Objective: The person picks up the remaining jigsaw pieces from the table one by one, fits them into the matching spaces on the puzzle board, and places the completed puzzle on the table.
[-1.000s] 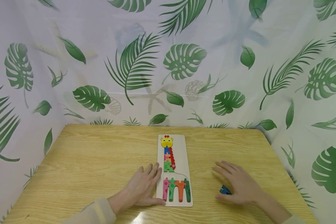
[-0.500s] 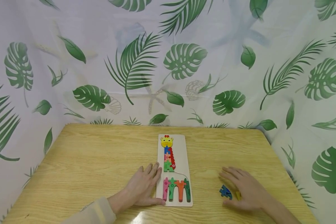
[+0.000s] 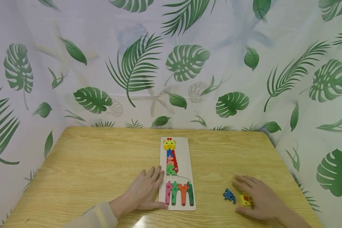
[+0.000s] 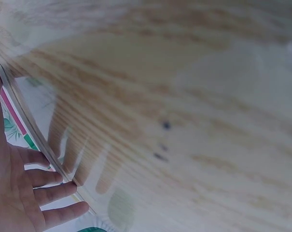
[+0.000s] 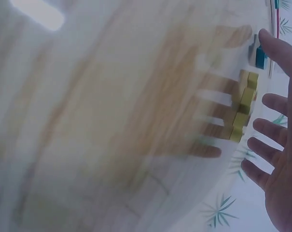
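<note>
A pale puzzle board (image 3: 185, 158) lies upright on the table, holding a giraffe's yellow head (image 3: 169, 144), neck pieces and several coloured leg pieces (image 3: 183, 193); its body area is bare. My left hand (image 3: 143, 191) rests along the board's left edge, fingers straight and thumb across the lower corner. To the right, a blue puzzle piece (image 3: 229, 195) lies on the table. Beside it is a yellow puzzle piece (image 3: 246, 199) with a red patch, partly under my right hand (image 3: 260, 201). In the right wrist view the fingers are extended, apart from the yellow piece (image 5: 244, 99).
The wooden table (image 3: 102, 152) stands against a white curtain (image 3: 148, 63) printed with green leaves. The curtain also hangs at both sides.
My right hand has moved to the right and toward me, uncovering the blue piece and then the yellow one. The left hand and the board have stayed put.
</note>
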The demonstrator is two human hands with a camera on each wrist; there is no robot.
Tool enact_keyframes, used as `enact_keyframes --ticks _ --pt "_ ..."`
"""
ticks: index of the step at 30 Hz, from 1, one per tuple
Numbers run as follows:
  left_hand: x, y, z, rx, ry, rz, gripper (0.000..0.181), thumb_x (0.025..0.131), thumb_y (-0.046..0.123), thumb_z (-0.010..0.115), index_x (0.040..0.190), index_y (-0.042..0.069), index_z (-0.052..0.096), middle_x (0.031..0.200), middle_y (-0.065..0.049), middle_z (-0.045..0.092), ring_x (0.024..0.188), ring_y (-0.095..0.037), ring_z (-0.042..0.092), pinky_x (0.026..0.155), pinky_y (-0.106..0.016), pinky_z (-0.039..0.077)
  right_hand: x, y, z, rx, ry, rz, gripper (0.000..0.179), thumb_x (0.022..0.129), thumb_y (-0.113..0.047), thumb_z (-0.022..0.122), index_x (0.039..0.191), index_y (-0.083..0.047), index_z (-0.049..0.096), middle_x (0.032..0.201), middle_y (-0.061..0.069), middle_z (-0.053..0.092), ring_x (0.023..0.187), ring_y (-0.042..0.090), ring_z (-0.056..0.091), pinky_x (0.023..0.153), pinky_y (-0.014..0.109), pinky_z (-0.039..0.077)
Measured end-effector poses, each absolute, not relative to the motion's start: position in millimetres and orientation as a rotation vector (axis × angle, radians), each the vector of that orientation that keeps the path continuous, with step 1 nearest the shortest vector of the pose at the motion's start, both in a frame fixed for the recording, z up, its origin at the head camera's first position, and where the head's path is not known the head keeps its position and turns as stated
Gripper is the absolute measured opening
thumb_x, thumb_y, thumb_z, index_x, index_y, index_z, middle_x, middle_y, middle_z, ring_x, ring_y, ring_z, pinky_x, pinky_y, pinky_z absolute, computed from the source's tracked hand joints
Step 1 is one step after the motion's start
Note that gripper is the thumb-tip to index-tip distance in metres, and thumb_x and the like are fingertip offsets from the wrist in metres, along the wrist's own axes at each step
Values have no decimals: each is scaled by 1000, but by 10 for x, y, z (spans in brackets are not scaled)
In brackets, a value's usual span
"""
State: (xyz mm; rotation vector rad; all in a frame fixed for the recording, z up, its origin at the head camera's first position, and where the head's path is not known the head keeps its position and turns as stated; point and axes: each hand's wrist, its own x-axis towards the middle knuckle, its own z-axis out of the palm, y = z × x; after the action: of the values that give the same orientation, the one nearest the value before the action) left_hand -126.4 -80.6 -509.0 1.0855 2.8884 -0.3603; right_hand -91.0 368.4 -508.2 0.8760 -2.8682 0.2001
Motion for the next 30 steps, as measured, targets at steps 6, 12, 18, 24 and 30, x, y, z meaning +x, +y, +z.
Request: enact_keyframes --ticks 6,12,18,24,30 --pt "-1262 -810 -5096 1087 2897 -352 123 82 101 26 164 10 38 170 -15 40 148 -31 53 111 -49 54 -868 3749 -5078 816 -2944 196 74 83 -68 78 137 -18 70 145 9 65 127 36 65 97 60 55" --pt "-1261 -809 -5093 1091 2901 -356 123 82 101 25 164 10 38 170 -15 40 148 -30 53 110 -48 54 -843 3795 -5079 757 -3001 198 67 87 -68 74 134 -21 72 145 6 65 129 33 63 99 58 55" --pt "-1262 -804 -5092 1100 2897 -354 122 83 101 25 164 10 38 170 -15 41 148 -30 53 110 -48 53 -787 3846 -5076 738 -2963 193 63 85 -67 78 129 -23 74 142 4 68 126 30 65 96 56 57" --pt "-1268 -801 -5092 1091 2890 -356 122 83 101 25 164 10 38 170 -15 40 148 -31 52 111 -48 53 -751 3909 -5085 688 -2987 182 63 84 -68 77 129 -23 74 142 3 67 126 29 65 97 56 57" --pt "-1266 -801 -5088 1089 2886 -359 122 83 101 25 164 10 38 170 -15 40 148 -30 53 111 -48 53 -749 3947 -5098 653 -3021 210 63 86 -69 75 129 -24 74 143 4 67 126 32 66 97 58 57"
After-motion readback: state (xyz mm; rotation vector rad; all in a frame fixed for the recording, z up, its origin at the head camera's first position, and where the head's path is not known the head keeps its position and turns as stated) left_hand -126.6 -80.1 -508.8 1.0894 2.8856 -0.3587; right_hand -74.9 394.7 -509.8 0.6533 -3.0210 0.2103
